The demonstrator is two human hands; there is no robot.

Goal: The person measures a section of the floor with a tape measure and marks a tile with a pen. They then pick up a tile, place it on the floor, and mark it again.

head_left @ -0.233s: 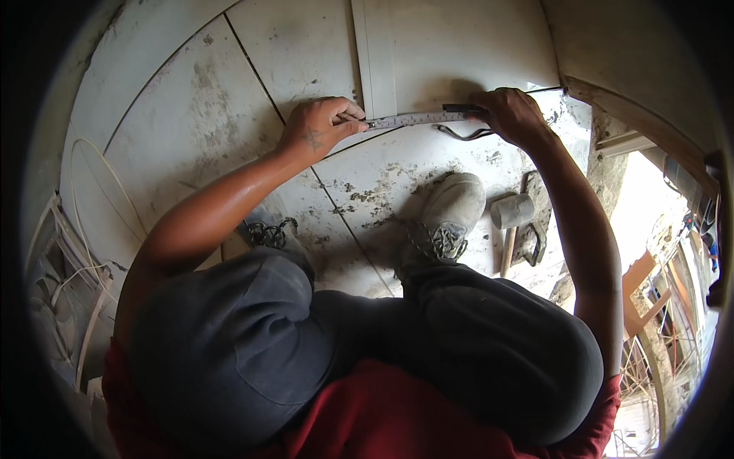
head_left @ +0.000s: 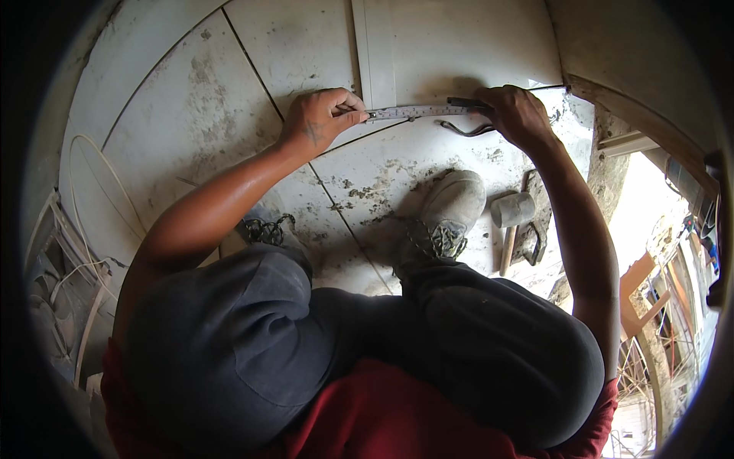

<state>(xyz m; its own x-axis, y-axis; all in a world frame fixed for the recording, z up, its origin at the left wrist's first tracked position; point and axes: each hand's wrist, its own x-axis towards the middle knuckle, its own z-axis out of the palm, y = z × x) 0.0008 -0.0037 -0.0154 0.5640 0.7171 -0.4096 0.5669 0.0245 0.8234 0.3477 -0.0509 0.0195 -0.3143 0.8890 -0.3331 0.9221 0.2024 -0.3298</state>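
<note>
A pale tape measure blade [head_left: 417, 112] stretches between my two hands, low over the tiles. My left hand [head_left: 315, 122] pinches its end between thumb and fingers, beside a light strip running away along the floor. My right hand [head_left: 517, 115] is closed around the other end; the fingers hide most of what lies in the palm, likely the tape's case. A dark, slim stick-like piece [head_left: 462, 102] juts left from that hand, just above the blade. Below the blade a dark strap loop [head_left: 465, 131] hangs by the right hand.
Under me lie dirt-stained white tiles [head_left: 252, 145] with dark joints. A mallet [head_left: 512, 209] with a pale head and wooden handle rests right of my right shoe [head_left: 456, 200], beside a dirty trowel-like tool [head_left: 534, 241]. Thin cable [head_left: 74, 180] loops at the left; wood scraps [head_left: 641, 294] lie right.
My left hand and its end of the blade have shifted slightly away from me. The dark piece at my right hand has tilted a little.
</note>
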